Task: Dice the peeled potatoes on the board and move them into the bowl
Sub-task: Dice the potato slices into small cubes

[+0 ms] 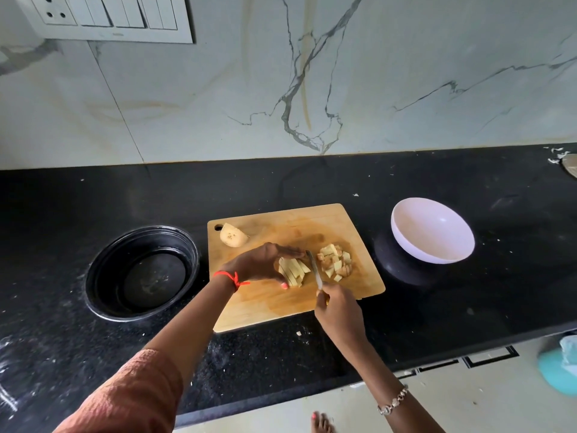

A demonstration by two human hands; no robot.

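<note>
A wooden cutting board lies on the black counter. My left hand arches over a bundle of potato strips and pins them to the board. My right hand grips a knife, its blade set against the right end of the strips. Just right of the blade sits a pile of diced potato. A peeled potato half rests at the board's far left corner. The white bowl, with nothing in it, stands to the right of the board.
A round black opening is sunk in the counter left of the board. Marble wall with a switch panel stands behind. The counter's front edge runs below my arms; a teal object sits on the floor at right.
</note>
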